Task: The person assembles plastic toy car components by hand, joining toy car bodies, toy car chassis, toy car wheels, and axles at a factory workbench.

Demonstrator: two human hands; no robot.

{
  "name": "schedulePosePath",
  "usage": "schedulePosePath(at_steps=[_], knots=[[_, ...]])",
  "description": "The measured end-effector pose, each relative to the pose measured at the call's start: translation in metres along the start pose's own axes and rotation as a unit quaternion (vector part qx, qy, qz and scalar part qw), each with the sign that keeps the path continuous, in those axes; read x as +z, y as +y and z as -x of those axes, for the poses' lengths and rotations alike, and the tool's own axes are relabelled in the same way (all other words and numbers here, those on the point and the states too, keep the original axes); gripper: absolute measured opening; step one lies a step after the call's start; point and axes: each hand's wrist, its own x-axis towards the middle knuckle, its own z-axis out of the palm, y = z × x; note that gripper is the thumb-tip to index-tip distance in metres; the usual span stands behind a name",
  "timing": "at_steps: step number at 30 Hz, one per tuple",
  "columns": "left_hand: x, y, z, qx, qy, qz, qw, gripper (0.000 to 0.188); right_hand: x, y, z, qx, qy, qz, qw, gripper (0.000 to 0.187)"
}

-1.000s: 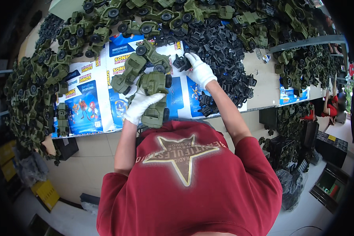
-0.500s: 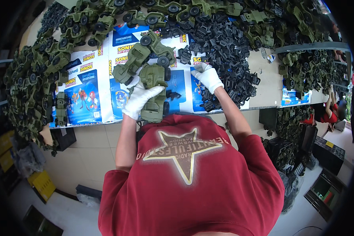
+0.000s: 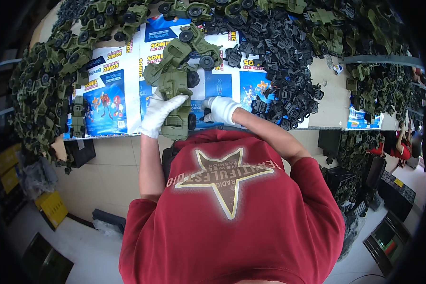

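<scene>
My left hand (image 3: 162,113), in a white glove, is closed round the side of an olive-green toy military truck (image 3: 174,84) with black wheels. The truck lies lengthwise at the table's near edge. Just right of it, my right hand (image 3: 222,110), also gloved, has its fingers curled on a small black plastic part (image 3: 207,112), mostly hidden by the glove. Beyond the held truck, two more green toy vehicles lie close together, a tilted truck body (image 3: 168,56) and one with its wheels showing (image 3: 201,47).
Printed blue-and-white card sheets (image 3: 106,104) cover the table. Right of my hands is a large heap of black plastic parts (image 3: 289,80). Green toy vehicles pile up along the left (image 3: 40,99) and far sides. A metal rail (image 3: 381,59) crosses at the right; another person (image 3: 401,149) is beyond.
My right hand has come from the black heap down and left to the small black part beside the truck. My left hand keeps its hold on the truck.
</scene>
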Motion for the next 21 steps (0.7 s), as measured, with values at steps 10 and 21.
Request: schedulePosePath(at_steps=[10, 21], knots=[[0.017, 0.01, 0.0, 0.066, -0.084, -0.036, 0.994, 0.071, -0.049, 0.053, 0.025, 0.177, 0.241, -0.082, 0.951, 0.054], [0.029, 0.03, 0.001, 0.007, -0.139, 0.015, 0.99, 0.083, -0.071, 0.038, 0.037, 0.004, 0.273, -0.431, 0.86, 0.051]])
